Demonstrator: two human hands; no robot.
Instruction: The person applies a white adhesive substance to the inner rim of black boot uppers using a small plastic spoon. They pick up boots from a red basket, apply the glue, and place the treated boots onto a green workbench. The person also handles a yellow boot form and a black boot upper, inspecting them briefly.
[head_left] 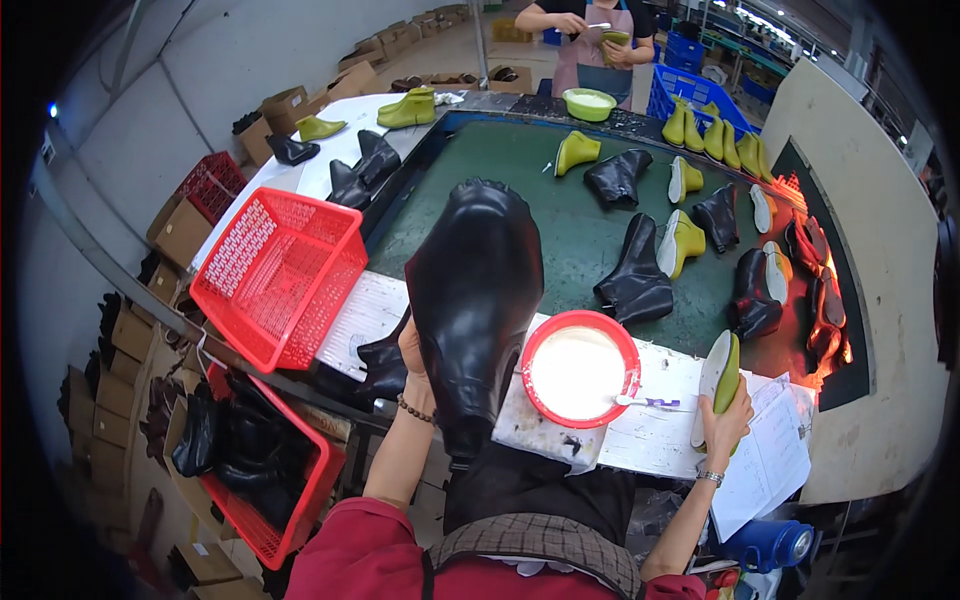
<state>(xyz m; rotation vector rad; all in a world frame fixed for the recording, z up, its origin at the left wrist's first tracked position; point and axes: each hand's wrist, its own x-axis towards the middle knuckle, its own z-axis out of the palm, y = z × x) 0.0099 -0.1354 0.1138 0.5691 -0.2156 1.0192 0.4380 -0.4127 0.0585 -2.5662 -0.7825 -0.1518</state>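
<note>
My left hand [413, 352] grips a black leather boot upper [478, 280] by its side and holds it close to the camera, its gathered edge upward. The boot hides most of that hand's fingers. In my right hand [727, 422] is a yellow-green shoe last [731, 372] with a white sole face, held near the bench's right end. Between the hands stands a red bowl [632, 352] with white liquid, and a white-and-purple brush [655, 402] lies across its edge. Another black boot [385, 362] lies behind my left hand.
A green conveyor [480, 150] carries black boots and yellow-green lasts toward a glowing opening [800, 290] at right. Red crates [285, 265] stand at left, the lower one holding black boots. Paper sheets [770, 460] hang at right. Across the conveyor, a person [605, 45] holds a last.
</note>
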